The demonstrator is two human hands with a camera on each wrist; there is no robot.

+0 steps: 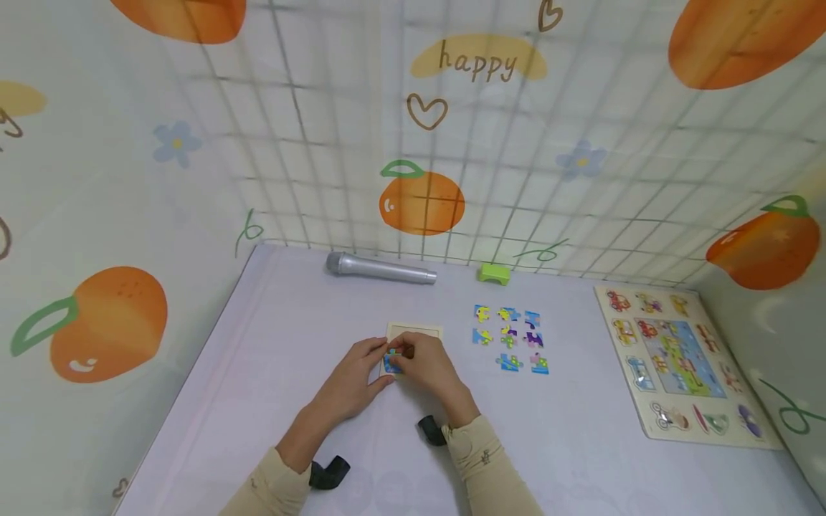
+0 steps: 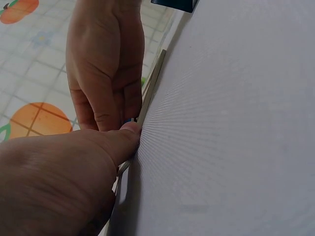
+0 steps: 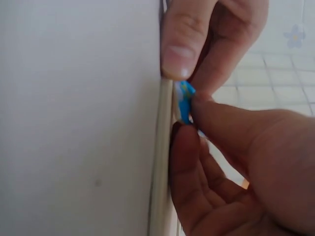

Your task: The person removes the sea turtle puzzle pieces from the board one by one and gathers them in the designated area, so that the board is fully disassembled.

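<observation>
A small wooden puzzle tray point(image 1: 415, 330) lies on the table in front of me, partly covered by both hands. My left hand point(image 1: 351, 376) holds its left side, thumb at the near edge and fingers toward the far corner. In the left wrist view, that thumb point(image 2: 129, 132) lies at the tray's rim. My right hand point(image 1: 422, 364) is over the tray and pinches a blue jigsaw piece point(image 3: 184, 102) between thumb and fingers, close against the board. Blue puzzle artwork point(image 1: 390, 364) shows in the tray's near left corner. The fingers hide much of the piece.
Several loose jigsaw pieces point(image 1: 509, 362) lie in rows right of the tray. Behind are a silver microphone point(image 1: 387, 269) and a green block point(image 1: 494, 274). A large picture puzzle board point(image 1: 684, 358) lies far right. A fruit-print curtain with a grid point(image 1: 516, 179) borders the table's back.
</observation>
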